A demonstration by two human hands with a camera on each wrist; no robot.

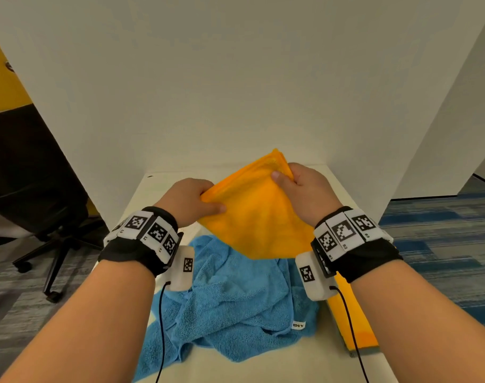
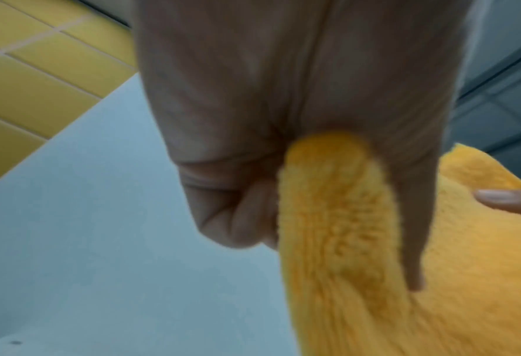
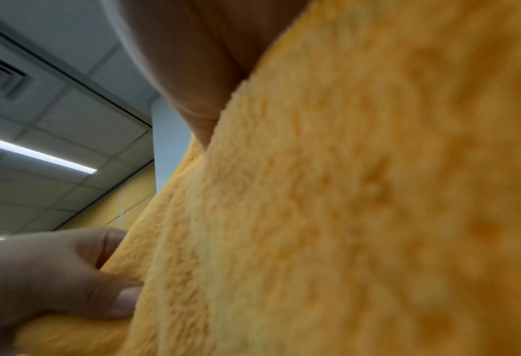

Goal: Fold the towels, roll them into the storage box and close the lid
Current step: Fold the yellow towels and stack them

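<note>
An orange towel (image 1: 259,214), folded over, hangs in the air above the table between both hands. My left hand (image 1: 193,200) pinches its left corner, thumb on top. My right hand (image 1: 299,183) grips the upper right corner, fingers curled round the edge. In the left wrist view the orange towel (image 2: 338,228) passes between thumb and curled fingers. It fills the right wrist view as orange towel (image 3: 359,204), with the left hand (image 3: 55,277) at its lower left. A crumpled blue towel (image 1: 236,299) lies on the table below. No storage box is clearly visible.
The white table (image 1: 263,366) is enclosed by white partition walls (image 1: 236,92) at the back and sides. A flat orange thing (image 1: 357,324) lies at the table's right edge, partly under my right wrist. A black office chair (image 1: 34,189) stands on the floor at left.
</note>
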